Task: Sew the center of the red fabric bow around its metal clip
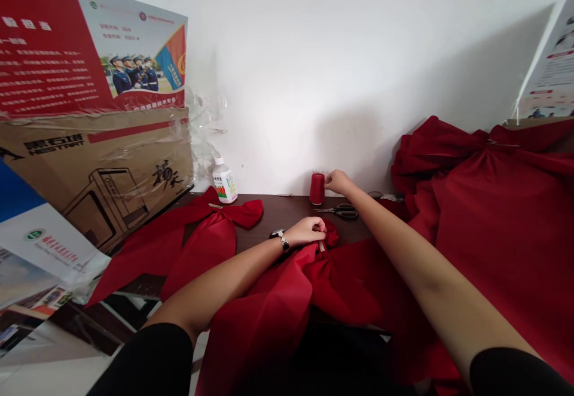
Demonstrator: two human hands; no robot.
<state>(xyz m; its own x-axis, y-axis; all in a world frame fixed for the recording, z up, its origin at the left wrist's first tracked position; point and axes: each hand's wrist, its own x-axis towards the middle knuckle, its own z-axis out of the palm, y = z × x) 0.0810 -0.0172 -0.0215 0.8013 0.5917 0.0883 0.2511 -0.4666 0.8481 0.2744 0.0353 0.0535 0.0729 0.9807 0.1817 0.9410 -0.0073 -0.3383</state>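
My left hand (308, 230), a watch on its wrist, is closed in a pinch on the gathered middle of a large red fabric bow (287, 300) that lies on the dark table (278, 212) in front of me. My right hand (337, 182) reaches to the back of the table, fingers pinched together at the top of a red thread spool (317, 189) standing by the wall. What those fingers hold is too small to make out. Black-handled scissors (341, 210) lie just right of the spool.
A finished red bow (210, 228) lies at the left beside a small white bottle (224, 182). Cardboard boxes and printed boards (89, 139) lean at the left. A heap of red bows (484, 204) fills the right side. A white wall stands behind.
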